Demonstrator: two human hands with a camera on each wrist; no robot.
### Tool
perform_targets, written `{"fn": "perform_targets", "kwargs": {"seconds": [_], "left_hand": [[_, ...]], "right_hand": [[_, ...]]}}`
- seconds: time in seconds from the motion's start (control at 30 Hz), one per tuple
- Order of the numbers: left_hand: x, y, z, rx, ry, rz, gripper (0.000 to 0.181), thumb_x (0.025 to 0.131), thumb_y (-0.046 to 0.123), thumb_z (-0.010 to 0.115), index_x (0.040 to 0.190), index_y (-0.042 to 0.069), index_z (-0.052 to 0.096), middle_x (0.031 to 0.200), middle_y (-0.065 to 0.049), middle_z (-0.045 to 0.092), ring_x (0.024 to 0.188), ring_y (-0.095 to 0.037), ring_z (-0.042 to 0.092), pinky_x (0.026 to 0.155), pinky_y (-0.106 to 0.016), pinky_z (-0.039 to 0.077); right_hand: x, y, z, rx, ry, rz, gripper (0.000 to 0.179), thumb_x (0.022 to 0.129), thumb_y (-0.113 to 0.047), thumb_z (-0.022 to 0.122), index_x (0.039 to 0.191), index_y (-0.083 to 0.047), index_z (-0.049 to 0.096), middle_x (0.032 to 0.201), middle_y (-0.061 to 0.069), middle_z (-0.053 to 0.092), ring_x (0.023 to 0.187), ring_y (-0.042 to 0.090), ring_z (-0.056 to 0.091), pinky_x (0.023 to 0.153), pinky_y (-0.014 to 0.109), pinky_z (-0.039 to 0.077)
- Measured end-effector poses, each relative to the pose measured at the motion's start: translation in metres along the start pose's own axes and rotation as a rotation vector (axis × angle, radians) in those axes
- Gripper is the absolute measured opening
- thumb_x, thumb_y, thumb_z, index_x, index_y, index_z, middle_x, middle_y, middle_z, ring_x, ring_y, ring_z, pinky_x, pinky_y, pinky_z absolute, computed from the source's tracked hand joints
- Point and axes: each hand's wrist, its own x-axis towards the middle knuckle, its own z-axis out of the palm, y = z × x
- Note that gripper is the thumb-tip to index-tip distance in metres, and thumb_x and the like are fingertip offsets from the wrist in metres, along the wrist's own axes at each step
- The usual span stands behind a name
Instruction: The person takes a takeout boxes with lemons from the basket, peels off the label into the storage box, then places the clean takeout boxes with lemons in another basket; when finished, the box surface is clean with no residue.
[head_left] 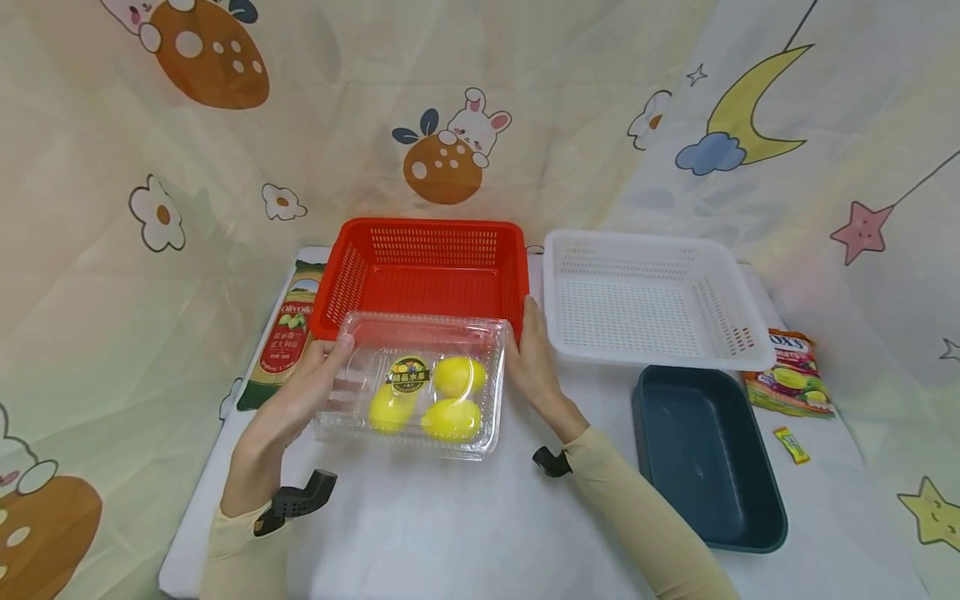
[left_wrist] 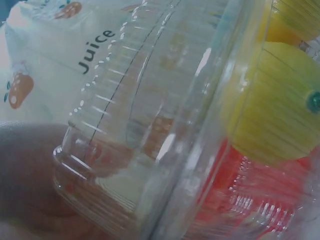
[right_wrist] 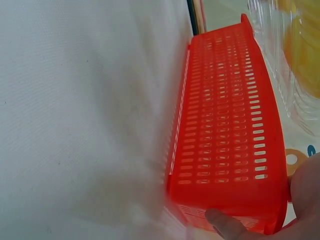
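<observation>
My left hand grips the left side of a clear plastic fruit box, held above the table's near middle. Through its lid show three yellow fruits that look like lemons, and a round dark label. The left wrist view has the box wall and part of the hand close up. At the near right corner of a red basket, my right hand pinches the rim; in the right wrist view its digits lie either side of the basket wall. The box overlaps the basket's near edge.
A white basket stands right of the red one, with a dark teal tray before it. A candy bag and a small yellow wrapped candy lie at the right. A pasta packet lies at the left. Printed cloth surrounds the table.
</observation>
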Motion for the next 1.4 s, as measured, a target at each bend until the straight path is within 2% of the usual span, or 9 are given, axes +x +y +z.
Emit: {"fn": "perform_targets", "kwargs": {"seconds": [0.17,0.23,0.47,0.6,0.8,1.03,1.3,1.4], "left_hand": [[-0.004,-0.009,0.004,-0.006,-0.01,-0.028,0.074,0.103,0.056,0.044,0.155,0.012,0.013,0.15,-0.025,0.036,0.128,-0.051,0.051,0.092,-0.058,0.056],[-0.006,-0.013,0.006,-0.003,-0.013,-0.059,0.074,0.103,0.056,0.043,0.153,0.011,0.014,0.15,-0.026,0.037,0.128,-0.051,0.052,0.094,-0.059,0.055],[-0.013,-0.027,0.018,0.037,-0.027,-0.185,0.074,0.103,0.063,0.038,0.145,0.005,0.02,0.153,-0.022,0.034,0.137,-0.046,0.038,0.104,-0.068,0.041],[-0.012,-0.037,0.026,0.049,-0.026,-0.229,0.077,0.102,0.067,0.034,0.144,0.004,0.021,0.15,-0.021,0.038,0.134,-0.046,0.044,0.101,-0.065,0.044],[-0.014,-0.046,0.031,0.051,-0.014,-0.243,0.081,0.098,0.073,0.033,0.142,0.005,0.026,0.146,-0.021,0.04,0.129,-0.044,0.048,0.095,-0.057,0.048],[-0.015,-0.055,0.035,0.048,0.008,-0.258,0.084,0.097,0.074,0.034,0.141,0.004,0.025,0.143,-0.022,0.039,0.127,-0.043,0.046,0.095,-0.058,0.045],[-0.011,-0.065,0.053,0.045,0.04,-0.245,0.072,0.103,0.066,0.033,0.136,0.002,0.03,0.134,-0.022,0.042,0.123,-0.04,0.047,0.092,-0.049,0.045],[-0.011,-0.067,0.056,0.037,0.046,-0.241,0.071,0.103,0.066,0.032,0.135,0.002,0.031,0.132,-0.022,0.042,0.122,-0.039,0.047,0.093,-0.049,0.044]], "right_hand": [[0.001,0.001,0.001,0.001,0.003,0.01,0.07,0.107,-0.031,0.047,0.162,-0.002,0.014,0.169,0.015,0.018,0.156,0.03,0.02,0.127,0.049,0.02],[0.001,0.001,0.001,0.01,-0.001,0.015,0.071,0.108,-0.033,0.046,0.162,-0.001,0.013,0.169,0.015,0.017,0.157,0.029,0.017,0.128,0.047,0.017],[0.001,0.002,0.001,0.041,-0.018,0.026,0.072,0.108,-0.038,0.043,0.162,-0.002,0.011,0.171,0.012,0.012,0.159,0.024,0.012,0.129,0.043,0.013],[0.0,0.003,0.0,0.05,-0.021,0.02,0.073,0.108,-0.039,0.044,0.162,-0.003,0.011,0.171,0.012,0.012,0.158,0.025,0.013,0.129,0.044,0.014],[0.0,0.005,0.0,0.053,-0.007,0.006,0.074,0.107,-0.04,0.046,0.162,-0.004,0.013,0.17,0.011,0.015,0.158,0.026,0.017,0.128,0.046,0.017],[0.001,0.006,0.0,0.056,-0.002,0.008,0.074,0.106,-0.04,0.047,0.162,-0.005,0.014,0.17,0.009,0.017,0.157,0.024,0.019,0.127,0.045,0.019],[0.001,0.006,-0.002,0.065,-0.006,-0.002,0.075,0.106,-0.041,0.049,0.162,-0.005,0.015,0.168,0.01,0.021,0.154,0.027,0.027,0.124,0.049,0.027],[0.001,0.005,-0.002,0.073,-0.011,0.001,0.075,0.105,-0.041,0.05,0.162,-0.005,0.015,0.168,0.009,0.021,0.153,0.026,0.029,0.124,0.048,0.029]]}}
